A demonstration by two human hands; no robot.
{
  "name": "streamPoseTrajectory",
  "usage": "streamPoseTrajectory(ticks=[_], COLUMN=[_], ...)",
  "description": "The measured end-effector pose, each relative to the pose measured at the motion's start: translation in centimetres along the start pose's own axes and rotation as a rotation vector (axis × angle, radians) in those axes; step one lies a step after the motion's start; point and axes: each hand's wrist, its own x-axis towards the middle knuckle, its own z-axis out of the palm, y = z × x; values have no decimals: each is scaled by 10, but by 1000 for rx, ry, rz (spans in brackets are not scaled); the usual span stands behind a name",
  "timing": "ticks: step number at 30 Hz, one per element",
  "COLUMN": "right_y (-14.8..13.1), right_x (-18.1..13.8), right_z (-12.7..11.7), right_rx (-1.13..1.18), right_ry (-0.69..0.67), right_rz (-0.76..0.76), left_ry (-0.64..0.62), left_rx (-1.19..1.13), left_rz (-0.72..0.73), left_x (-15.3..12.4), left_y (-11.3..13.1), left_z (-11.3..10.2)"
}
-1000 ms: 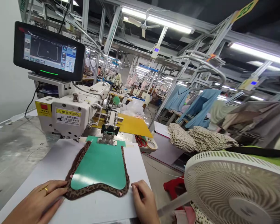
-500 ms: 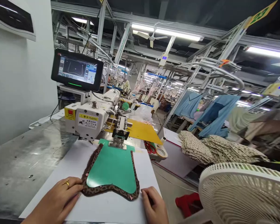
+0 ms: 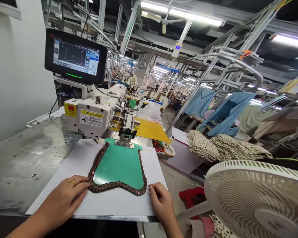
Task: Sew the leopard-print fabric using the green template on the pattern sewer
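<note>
Leopard fabric (image 3: 115,187) sits under our green template (image 3: 119,167), clamped; left hand (image 3: 63,201) and right hand (image 3: 161,201) lie spread flat beside it; stitching looks undone.

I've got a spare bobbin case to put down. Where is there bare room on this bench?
Bare metal table lies left of the white board, in front of the sewing machine. The board's near strip between the left hand and right hand is free. Crowded: green template, scissors and tape roll.

Both hands (image 3: 64,198) flat beside leopard-print fabric (image 3: 116,186)
</note>
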Motion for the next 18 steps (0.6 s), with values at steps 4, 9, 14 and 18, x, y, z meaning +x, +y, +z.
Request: streamPoseTrajectory(ticks=[4,9,14,18], right_y=[2,-1,-6,-7], right_x=[-1,-1,1,7], right_z=[0,0,-2,-6], right_rx=[-3,-12,-33,-49], right_ry=[-3,7,-3,-41], right_rz=[31,50,71,112], left_ry=[-12,11,-81,-115], left_rx=[27,30,-22,-42], left_rz=[21,45,-36,-150], left_x=[3,6,-4,-13], left_y=[-1,-3,-22,-31], left_z=[-3,-7,1,12])
